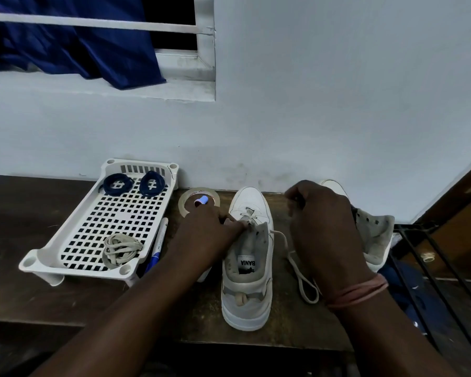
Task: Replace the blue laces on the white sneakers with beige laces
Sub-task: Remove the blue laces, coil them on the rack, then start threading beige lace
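We read "BANIA", upside down, on the tongue label (pixel 247 263) inside the near white sneaker (pixel 247 268), which stands on the dark surface (pixel 38 202) between our hands. Our left hand (pixel 210 227) pinches the beige lace (pixel 252 214) at the lowest eyelets; the lace's loose end loops under our right hand (pixel 320 213), whose curled fingers pinch another part of it. Behind the right hand the second sneaker (pixel 375 235) is half hidden. Just beyond the left hand lies a tape roll (pixel 184 204), its print too small to read. Left of that hand, a pen (pixel 157 246) lies beside a white tray (pixel 71 235) holding two coiled blue laces (pixel 117 183) and a spare beige lace (pixel 121 248).
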The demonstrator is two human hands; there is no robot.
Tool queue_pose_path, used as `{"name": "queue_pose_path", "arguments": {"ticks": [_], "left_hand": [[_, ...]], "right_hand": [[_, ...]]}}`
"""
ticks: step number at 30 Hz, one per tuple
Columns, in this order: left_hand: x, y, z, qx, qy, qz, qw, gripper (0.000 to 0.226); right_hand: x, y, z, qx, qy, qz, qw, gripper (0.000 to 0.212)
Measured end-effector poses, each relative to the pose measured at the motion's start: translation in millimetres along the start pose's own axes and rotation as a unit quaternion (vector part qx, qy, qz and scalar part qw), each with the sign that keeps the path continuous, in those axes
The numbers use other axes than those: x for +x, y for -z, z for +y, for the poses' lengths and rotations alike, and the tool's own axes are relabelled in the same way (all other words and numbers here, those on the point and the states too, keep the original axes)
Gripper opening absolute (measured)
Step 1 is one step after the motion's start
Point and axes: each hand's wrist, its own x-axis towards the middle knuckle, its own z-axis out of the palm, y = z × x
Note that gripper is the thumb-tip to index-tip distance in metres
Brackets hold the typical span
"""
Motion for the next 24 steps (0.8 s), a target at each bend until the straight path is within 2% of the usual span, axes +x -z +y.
{"name": "queue_pose_path", "arguments": {"ticks": [3, 5, 6, 8, 10, 11, 13, 14, 17, 20, 24], "left_hand": [[1, 3, -2, -0.080, 0.043, -0.042, 0.995, 0.023], [4, 6, -4, -0.128, 0.073, -0.065, 0.987, 0.024], [6, 7, -6, -0.153, 0.091, -0.072, 0.981, 0.027], [12, 6, -11, -0.180, 0.122, -0.085, 0.972, 0.058], [15, 5, -13, -0.178, 0.151, -0.096, 0.968, 0.082], [15, 4, -14, -0.187, 0.168, -0.099, 0.963, 0.082], [17, 1, -17, -0.202, 0.187, -0.101, 0.956, 0.059], [18, 0, -19, -0.200, 0.193, -0.095, 0.956, 0.047], [15, -1, -20, -0.246, 0.211, -0.095, 0.941, 0.041], [13, 1, -17, -0.314, 0.237, -0.122, 0.911, 0.023], [11, 4, -15, -0.349, 0.240, -0.131, 0.896, 0.024]], "right_hand": [[-5, -12, -7, 0.196, -0.029, -0.034, 0.979, 0.024], [-7, -19, -11, 0.280, -0.039, -0.031, 0.959, 0.019], [-8, -21, -14, 0.325, -0.049, -0.031, 0.944, 0.015], [-7, -25, -18, 0.379, -0.060, -0.047, 0.922, 0.012], [-7, -32, -16, 0.340, -0.052, -0.073, 0.936, 0.009], [-8, -36, -12, 0.277, -0.040, -0.088, 0.956, 0.007], [-9, -41, -4, 0.126, -0.010, -0.107, 0.986, 0.008], [-10, -41, 0, 0.088, -0.001, -0.110, 0.990, 0.011], [-11, -44, 2, 0.068, 0.022, -0.120, 0.990, 0.015], [-14, -53, 1, 0.031, 0.063, -0.117, 0.991, 0.020], [-13, -57, 2, 0.018, 0.065, -0.142, 0.988, 0.023]]}}
